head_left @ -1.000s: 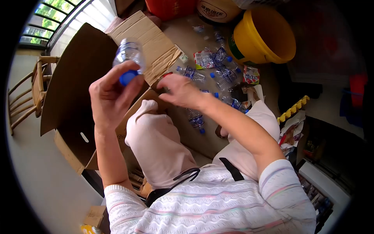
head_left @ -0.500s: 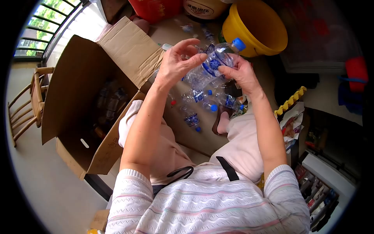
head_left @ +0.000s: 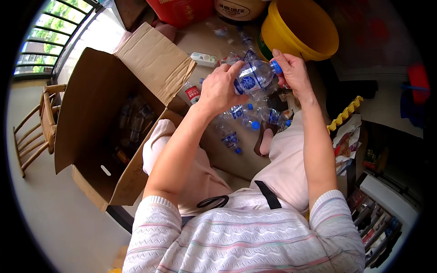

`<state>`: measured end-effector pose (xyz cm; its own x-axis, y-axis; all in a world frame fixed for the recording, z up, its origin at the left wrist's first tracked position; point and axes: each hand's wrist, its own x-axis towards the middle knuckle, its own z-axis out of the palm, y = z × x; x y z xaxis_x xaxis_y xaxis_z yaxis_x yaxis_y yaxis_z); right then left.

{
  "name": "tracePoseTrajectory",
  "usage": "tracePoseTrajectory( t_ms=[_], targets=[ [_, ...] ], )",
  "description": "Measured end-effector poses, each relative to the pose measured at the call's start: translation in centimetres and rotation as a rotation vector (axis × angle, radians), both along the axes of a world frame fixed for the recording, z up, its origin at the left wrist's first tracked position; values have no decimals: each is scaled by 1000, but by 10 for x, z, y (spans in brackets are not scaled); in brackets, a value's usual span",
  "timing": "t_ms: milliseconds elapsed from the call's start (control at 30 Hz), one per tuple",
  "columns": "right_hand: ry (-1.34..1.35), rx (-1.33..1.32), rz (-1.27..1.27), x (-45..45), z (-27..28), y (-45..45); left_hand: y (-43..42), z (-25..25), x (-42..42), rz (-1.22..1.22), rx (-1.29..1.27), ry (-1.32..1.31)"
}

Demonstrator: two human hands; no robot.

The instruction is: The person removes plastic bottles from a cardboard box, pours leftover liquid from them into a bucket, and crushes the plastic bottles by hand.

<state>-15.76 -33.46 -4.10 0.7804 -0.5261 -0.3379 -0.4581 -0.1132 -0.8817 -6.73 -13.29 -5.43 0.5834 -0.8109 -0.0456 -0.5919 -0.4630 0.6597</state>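
A clear plastic bottle point(head_left: 256, 77) with a blue-and-white label lies nearly sideways between my two hands, its cap end to the right. My left hand point(head_left: 222, 89) is wrapped round the bottom part of the bottle. At the other end, my right hand point(head_left: 293, 75) has its fingers closed on the blue cap point(head_left: 276, 67) and neck. Below them on the floor lie several more clear bottles, one of them point(head_left: 229, 138) near my feet. A bottle with a red label point(head_left: 192, 93) lies left of my left hand.
To my left stands an open cardboard box point(head_left: 123, 182) with several bottles inside, its flap point(head_left: 157, 61) folded outward. A yellow bucket point(head_left: 268, 34) is ahead on the right, beside a red container point(head_left: 182, 11). A wooden chair point(head_left: 48, 118) stands beyond the box.
My left hand has closed round the bottle's lower part. My right hand has shifted from the bottle's body to its cap. The bottle has turned closer to level.
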Motion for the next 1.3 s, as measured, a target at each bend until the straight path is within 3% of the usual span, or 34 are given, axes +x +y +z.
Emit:
tracePoseTrajectory(
  t_ms=[100, 200, 300, 400, 433, 567, 667, 800, 967, 1167, 1267, 1300],
  targets=[
    [56, -43, -1, -4, -2, 2, -3, -2, -3, 0, -47, -123],
    [-123, -139, 38, -8, -13, -4, -7, 5, -5, -57, 38, 98],
    [-221, -22, 75, -14, 4, -4, -7, 17, -2, -77, 93, 671],
    [-276, 107, 148, -22, 11, -21, 0, -1, -1, -56, -241, 1331],
    [-331, 164, 86, -22, 14, -24, 2, 2, 2, -73, -297, 1420],
    [-335, 536, 62, -19, 15, -14, -3, 8, -2, 23, -565, 1282],
    [-204, 536, 180, -9, 7, 15, -7, 4, -8, 84, -538, 1259],
    [-160, 335, 289, -9, 2, 19, -11, 8, -22, 118, -582, 1436],
    [-292, 521, 142, -5, 1, 33, -15, -3, -29, 260, -680, 1367],
    [-338, 495, 70, -4, -10, 42, -14, -5, -26, 308, -613, 1213],
    [-107, 429, 242, -13, -4, 39, -15, -7, -17, 405, -676, 1179],
    [-49, 520, 247, -15, -3, 47, -14, -9, -12, 413, -693, 1167]
  ],
)
